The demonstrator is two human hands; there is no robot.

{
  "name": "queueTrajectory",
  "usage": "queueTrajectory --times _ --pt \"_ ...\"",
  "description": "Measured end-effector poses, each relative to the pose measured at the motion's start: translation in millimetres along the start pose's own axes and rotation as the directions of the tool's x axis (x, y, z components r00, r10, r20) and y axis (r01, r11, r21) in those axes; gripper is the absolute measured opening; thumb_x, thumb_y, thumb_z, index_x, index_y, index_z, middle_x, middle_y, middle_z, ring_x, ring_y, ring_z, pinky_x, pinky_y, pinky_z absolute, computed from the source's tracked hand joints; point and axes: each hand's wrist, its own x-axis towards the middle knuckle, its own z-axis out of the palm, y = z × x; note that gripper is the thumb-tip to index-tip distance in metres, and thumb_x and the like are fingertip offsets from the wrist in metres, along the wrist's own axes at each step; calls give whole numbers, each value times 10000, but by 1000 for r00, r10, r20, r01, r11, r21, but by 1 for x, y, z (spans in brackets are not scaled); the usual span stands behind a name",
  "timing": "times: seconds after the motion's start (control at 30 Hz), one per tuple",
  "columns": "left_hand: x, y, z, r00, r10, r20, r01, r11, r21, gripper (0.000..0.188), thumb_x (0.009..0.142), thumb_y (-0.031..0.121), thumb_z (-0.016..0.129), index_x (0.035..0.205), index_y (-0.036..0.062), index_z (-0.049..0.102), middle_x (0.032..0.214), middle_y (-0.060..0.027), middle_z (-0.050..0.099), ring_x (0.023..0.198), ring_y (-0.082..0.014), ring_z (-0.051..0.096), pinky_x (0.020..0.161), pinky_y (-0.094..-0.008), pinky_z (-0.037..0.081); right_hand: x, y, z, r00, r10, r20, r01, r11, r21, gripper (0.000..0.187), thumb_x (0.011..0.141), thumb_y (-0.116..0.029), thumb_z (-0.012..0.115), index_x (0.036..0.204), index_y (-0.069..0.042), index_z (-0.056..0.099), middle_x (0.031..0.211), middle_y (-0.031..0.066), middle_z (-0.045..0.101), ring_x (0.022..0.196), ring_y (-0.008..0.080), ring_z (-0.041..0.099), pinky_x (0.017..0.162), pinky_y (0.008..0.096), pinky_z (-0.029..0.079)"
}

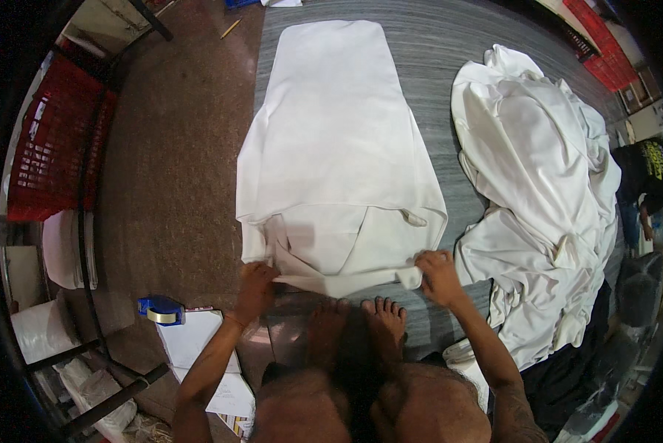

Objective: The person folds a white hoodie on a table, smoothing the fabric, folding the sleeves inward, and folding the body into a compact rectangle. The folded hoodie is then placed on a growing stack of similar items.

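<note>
left hand (257, 286) and right hand (439, 277) are both curled closed, each gripping one end of the near edge of the cloth (337, 140), which lies mostly on the grey mat (429, 74). left fingertips are hard to make out; forearms (488, 347) reach forward, spread outside the knees (431, 410).

Textile workshop: white cloth (339, 125), fabric heap (534, 151), red crate (51, 140).

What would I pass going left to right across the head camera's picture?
Large red crate, blue tape dispenser, left hand, near edge of the spread white cloth, right hand, heap of white cloth, another person in dark clothing.
</note>
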Motion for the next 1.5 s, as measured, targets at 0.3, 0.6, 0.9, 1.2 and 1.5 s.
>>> queueTrajectory --times 0.3,0.6,0.9,1.2,1.5 --pt "36 12 -30 887 -410 -212 324 880 -349 487 758 156 782 1192 23 606 1091 -179 638 1106 -361 584 951 -480 466 37 24 -48 960 278 -18 -265 931 251 509 724 -193 717 1195 -52 584 1109 125 608 1086 335 561 906 534 439" --pt "26 -51 27 418 -859 -295 571 501 -651 507 719 64 729 1188 8 547 1244 -229 547 1197 -364 526 956 -425 463 70 15 -28 788 345 -510 -297 939 175 445 706 52 676 1128 -60 591 1043 156 578 918 391 595 791 454 501" --pt "7 14 -17 979 16 -203 -17 1000 -1 533 677 14 723 1191 67 591 1232 -141 570 1192 -348 507 993 -422 440 14 -36 -26 980 -91 -179 125 974 189 515 726 -111 672 1223 -49 551 1147 190 566 1094 387 528 1016 529 337" --pt "4 2 -60 998 43 40 -38 991 -131 344 624 15 764 961 34 693 1050 -120 663 1086 -301 589 959 -404 463 2 -24 -62 1000 0 17 0 1000 -28 375 809 -202 699 1157 -107 595 1118 119 589 1093 304 549 1010 635 255" --pt "63 -32 -160 578 -19 816 287 940 -182 468 596 110 830 1043 45 706 985 -84 708 936 -233 660 876 -379 498 35 23 -145 949 111 296 -185 954 235 318 793 -297 791 1035 -102 724 1114 59 687 1122 230 580 1084 567 225"
